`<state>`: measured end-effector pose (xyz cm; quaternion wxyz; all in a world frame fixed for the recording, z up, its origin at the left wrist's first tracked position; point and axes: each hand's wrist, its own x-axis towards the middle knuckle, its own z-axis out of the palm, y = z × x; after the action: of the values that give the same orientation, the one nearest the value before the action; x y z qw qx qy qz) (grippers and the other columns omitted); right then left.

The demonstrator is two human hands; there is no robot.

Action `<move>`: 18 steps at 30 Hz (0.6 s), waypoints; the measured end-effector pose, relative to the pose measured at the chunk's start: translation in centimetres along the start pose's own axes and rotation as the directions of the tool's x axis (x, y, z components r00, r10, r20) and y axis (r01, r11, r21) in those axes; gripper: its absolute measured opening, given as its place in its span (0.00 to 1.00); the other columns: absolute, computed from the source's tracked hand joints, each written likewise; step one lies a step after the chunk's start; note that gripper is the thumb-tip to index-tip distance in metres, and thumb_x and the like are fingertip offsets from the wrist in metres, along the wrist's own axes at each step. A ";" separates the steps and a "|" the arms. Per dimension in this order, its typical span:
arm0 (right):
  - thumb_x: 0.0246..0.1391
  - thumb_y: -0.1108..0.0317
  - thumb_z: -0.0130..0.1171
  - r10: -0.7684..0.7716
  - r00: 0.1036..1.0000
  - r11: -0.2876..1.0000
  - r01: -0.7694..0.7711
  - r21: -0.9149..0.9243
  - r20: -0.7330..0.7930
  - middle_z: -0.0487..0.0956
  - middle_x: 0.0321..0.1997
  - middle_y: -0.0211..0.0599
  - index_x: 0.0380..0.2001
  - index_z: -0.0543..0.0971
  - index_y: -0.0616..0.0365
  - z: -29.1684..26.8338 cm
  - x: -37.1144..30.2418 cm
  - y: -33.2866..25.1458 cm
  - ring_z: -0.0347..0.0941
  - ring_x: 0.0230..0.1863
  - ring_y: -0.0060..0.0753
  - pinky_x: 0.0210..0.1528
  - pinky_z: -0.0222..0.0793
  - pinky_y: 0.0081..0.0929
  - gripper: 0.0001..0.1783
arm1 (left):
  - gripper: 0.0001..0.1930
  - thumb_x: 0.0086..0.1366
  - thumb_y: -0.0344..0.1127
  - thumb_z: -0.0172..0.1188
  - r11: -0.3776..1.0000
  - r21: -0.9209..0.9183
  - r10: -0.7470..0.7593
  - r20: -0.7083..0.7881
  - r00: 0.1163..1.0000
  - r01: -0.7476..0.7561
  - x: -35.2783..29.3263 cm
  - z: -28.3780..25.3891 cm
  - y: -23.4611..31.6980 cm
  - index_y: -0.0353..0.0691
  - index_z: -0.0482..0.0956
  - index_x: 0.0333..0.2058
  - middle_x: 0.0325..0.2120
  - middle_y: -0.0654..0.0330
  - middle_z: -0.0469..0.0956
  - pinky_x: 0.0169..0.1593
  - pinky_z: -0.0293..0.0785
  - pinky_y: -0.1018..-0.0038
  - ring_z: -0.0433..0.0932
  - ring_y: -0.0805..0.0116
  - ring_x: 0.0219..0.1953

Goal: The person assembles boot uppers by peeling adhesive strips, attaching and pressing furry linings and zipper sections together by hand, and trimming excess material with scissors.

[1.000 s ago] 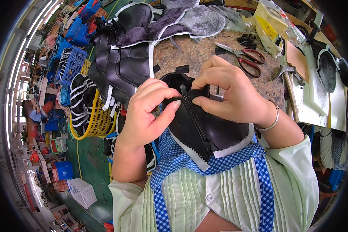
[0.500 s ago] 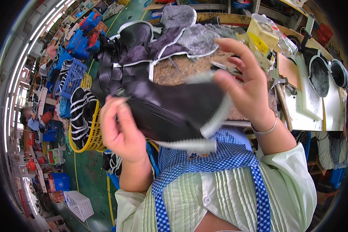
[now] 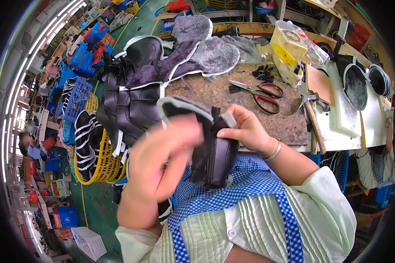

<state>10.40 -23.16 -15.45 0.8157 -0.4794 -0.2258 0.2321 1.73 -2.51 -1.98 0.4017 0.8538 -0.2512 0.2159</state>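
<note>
Head view: just above the blue checked apron [image 3: 254, 173], a black zippered boot upper [image 3: 226, 155] is held at its top, pinched between the thumb and fingers of the right hand [image 3: 249, 130]. The left hand [image 3: 152, 153] is blurred beside it; whether anything is gripped there cannot be told. To the left, striped pieces are held in a yellow basket [image 3: 102, 158]. Past the hands, red-handled scissors [image 3: 255, 90] are laid on the brown work board [image 3: 287, 127]. Farther off, fuzzy grey pieces [image 3: 215, 55] are piled.

Scissors [image 3: 253, 89], hammer [image 3: 314, 125] and piled shoe pieces [image 3: 139, 104] mark a workshop.
</note>
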 end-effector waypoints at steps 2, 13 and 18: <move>0.50 0.81 0.65 0.019 0.999 0.999 -0.018 -0.039 0.032 0.76 0.35 0.23 0.32 0.69 0.57 0.2 -0.1 -0.4 0.72 0.40 0.14 0.43 0.72 0.18 0.14 | 0.12 0.58 0.30 0.61 0.956 0.292 0.012 0.104 0.995 -0.042 4.3 2.3 -3.0 0.36 0.77 0.41 0.33 0.51 0.81 0.35 0.75 0.61 0.79 0.49 0.32; 0.50 0.72 0.56 -0.324 0.943 -0.326 -0.182 -0.928 -0.071 0.77 0.38 0.45 0.37 0.73 0.62 -9.9 -1.2 -4.0 0.73 0.44 0.45 0.46 0.70 0.38 0.10 | 0.08 0.57 0.28 0.65 0.696 -0.042 -0.502 0.685 0.527 0.717 5.5 1.7 -5.4 0.29 0.79 0.33 0.20 0.63 0.78 0.28 0.70 0.80 0.73 0.82 0.24; 0.39 0.79 0.57 -0.282 0.950 -0.299 -0.221 -0.928 -0.135 0.76 0.42 0.46 0.47 0.72 0.62 -10.5 -1.3 -3.2 0.72 0.48 0.48 0.53 0.68 0.38 0.26 | 0.08 0.54 0.27 0.65 0.830 -0.031 -0.431 0.598 0.676 0.557 4.5 2.2 -4.8 0.31 0.79 0.33 0.21 0.57 0.79 0.28 0.72 0.76 0.77 0.73 0.22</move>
<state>16.12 -32.39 -17.36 0.1208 -0.9610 -0.2014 -0.1458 8.51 -2.76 -3.47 0.4397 0.8660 -0.1390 -0.1933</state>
